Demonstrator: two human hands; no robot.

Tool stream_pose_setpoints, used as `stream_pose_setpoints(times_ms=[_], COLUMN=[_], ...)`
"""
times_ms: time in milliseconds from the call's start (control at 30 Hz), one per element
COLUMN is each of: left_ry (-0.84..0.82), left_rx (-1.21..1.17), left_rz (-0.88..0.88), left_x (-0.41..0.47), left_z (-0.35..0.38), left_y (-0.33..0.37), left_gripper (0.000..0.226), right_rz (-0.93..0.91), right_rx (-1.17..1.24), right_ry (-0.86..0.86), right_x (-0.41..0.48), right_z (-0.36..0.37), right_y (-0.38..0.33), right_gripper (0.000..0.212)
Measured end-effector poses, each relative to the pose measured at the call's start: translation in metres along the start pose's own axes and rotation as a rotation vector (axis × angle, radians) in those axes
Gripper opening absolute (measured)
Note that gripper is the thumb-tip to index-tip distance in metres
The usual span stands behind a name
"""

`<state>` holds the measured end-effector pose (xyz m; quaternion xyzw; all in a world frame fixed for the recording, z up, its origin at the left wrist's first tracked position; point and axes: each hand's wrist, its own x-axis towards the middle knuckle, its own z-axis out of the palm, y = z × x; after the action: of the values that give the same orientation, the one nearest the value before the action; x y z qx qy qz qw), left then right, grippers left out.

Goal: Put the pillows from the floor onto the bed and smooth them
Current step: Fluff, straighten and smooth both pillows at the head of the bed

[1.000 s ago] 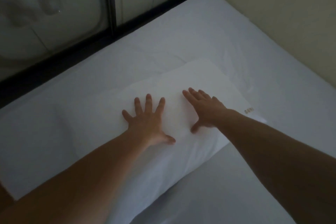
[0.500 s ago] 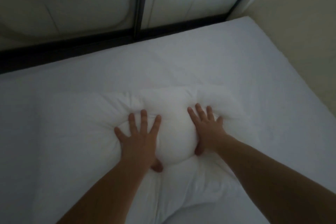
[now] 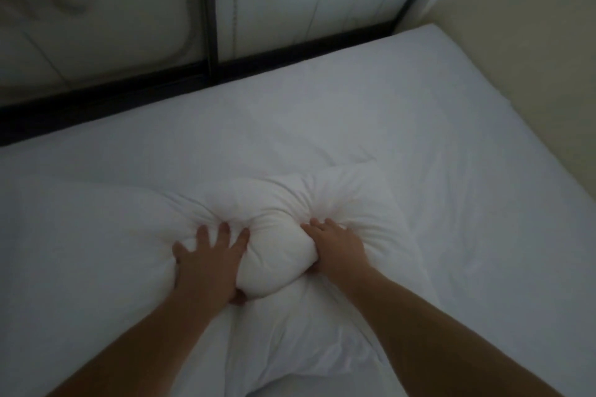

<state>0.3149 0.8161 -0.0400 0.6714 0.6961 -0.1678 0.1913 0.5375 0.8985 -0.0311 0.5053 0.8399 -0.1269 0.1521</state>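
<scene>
A white pillow [image 3: 277,255] lies on the bed [image 3: 419,126], which has a white sheet. Both hands press deep into the pillow's middle, and the filling bulges up in a lump between them. My left hand [image 3: 206,261] lies flat with its fingers spread, sunk into the cover left of the lump. My right hand [image 3: 338,245] pushes in at the lump's right side, its fingertips buried in creased fabric. The cover folds radiate from both hands. A second white pillow [image 3: 74,251] seems to lie at the left, touching the first.
A dark bed frame rail [image 3: 129,97] runs along the far edge of the mattress, with a dark upright post [image 3: 208,6] above it. A pale panel stands behind it. A beige wall [image 3: 532,26] borders the bed on the right.
Both hands went from resting flat on a smooth pillow to pressing hard into it. The pillow has dented and bunched up between them. The view has shifted closer and to the right.
</scene>
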Motion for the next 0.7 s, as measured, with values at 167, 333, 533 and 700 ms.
stream_pose_setpoints(times_ms=[167, 333, 533, 700], left_ry=[0.006, 0.193, 0.437, 0.592], left_rx=[-0.210, -0.240, -0.325, -0.331], left_rz=[0.036, -0.021, -0.042, 0.038], left_x=[-0.007, -0.043, -0.078, -0.053], left_z=[-0.013, -0.036, -0.110, -0.197], left_y=[0.004, 0.003, 0.042, 0.112], left_gripper=[0.055, 0.032, 0.034, 0.019], right_rz=[0.052, 0.019, -0.073, -0.033], right_rx=[0.141, 0.167, 0.150, 0.119], right_ry=[0.172, 0.223, 0.318, 0.443], right_x=[-0.023, -0.040, -0.065, -0.070], right_z=[-0.001, -0.017, -0.091, -0.189], right_y=[0.001, 0.002, 0.053, 0.137], right_gripper=[0.025, 0.024, 0.027, 0.029])
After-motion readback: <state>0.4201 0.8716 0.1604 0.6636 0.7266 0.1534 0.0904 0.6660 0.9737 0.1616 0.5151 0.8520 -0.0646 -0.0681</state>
